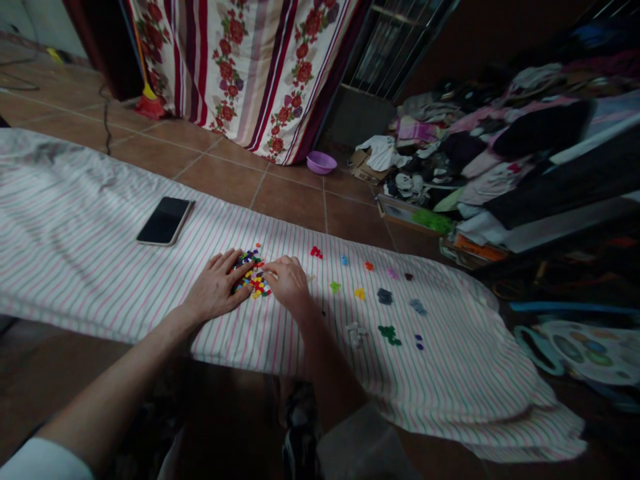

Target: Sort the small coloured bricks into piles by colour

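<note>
Left hand (217, 285) and right hand (287, 283) at one heap of small coloured pieces (253, 275)
Fingers (234, 272) released, both hands touching the heap between them on a striped cloth (125, 267); about twelve small sorted colour clusters (385, 297) lie beyond, one phone (165, 221) farther left.

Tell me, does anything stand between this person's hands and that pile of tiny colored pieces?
Nothing visible does: the left hand and right hand both reach the pile of small colored pieces directly, one on each side, on the striped sheet.
</note>
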`<state>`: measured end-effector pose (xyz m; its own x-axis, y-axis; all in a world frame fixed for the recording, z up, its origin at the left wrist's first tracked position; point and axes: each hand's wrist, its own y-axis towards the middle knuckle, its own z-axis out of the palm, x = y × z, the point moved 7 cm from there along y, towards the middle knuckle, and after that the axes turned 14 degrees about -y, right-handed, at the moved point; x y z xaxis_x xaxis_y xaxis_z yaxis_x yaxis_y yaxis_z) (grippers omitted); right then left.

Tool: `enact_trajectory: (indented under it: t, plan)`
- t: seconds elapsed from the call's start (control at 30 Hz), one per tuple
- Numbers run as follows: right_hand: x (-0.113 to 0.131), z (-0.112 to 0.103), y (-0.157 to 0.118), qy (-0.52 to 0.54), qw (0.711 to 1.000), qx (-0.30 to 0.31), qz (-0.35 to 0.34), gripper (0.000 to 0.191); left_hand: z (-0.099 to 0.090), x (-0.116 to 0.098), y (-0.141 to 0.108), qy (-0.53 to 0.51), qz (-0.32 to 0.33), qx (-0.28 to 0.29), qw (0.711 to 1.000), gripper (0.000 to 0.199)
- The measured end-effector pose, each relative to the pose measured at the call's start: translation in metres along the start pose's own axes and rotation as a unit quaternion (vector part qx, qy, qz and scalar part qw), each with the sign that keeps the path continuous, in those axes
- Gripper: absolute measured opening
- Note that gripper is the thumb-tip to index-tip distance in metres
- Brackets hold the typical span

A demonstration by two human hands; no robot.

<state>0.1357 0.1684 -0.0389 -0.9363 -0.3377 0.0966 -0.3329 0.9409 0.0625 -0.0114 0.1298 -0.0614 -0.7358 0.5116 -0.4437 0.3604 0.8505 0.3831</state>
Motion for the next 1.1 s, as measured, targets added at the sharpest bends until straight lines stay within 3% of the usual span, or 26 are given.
enact_trajectory:
  t: [0.2,0.53,0.7,1.1]
  plan:
    - [0.005,0.005,0.003,-0.031,0.999,0.034,0.011,0.027,0.001,0.001,0.000,-0.010,0.001,-0.005,1.000,0.054]
    - [0.002,0.004,0.005,-0.039,0.998,0.032,0.032,0.023,-0.001,0.000,0.000,-0.020,0.004,-0.011,1.000,0.053]
    - [0.005,0.004,0.005,-0.065,0.997,0.027,0.012,0.024,-0.001,0.001,0.000,-0.019,0.002,-0.011,1.000,0.053]
    - [-0.010,-0.005,0.006,0.068,0.994,-0.076,0.029,0.015,-0.001,0.000,0.000,-0.014,0.006,-0.013,1.000,0.052]
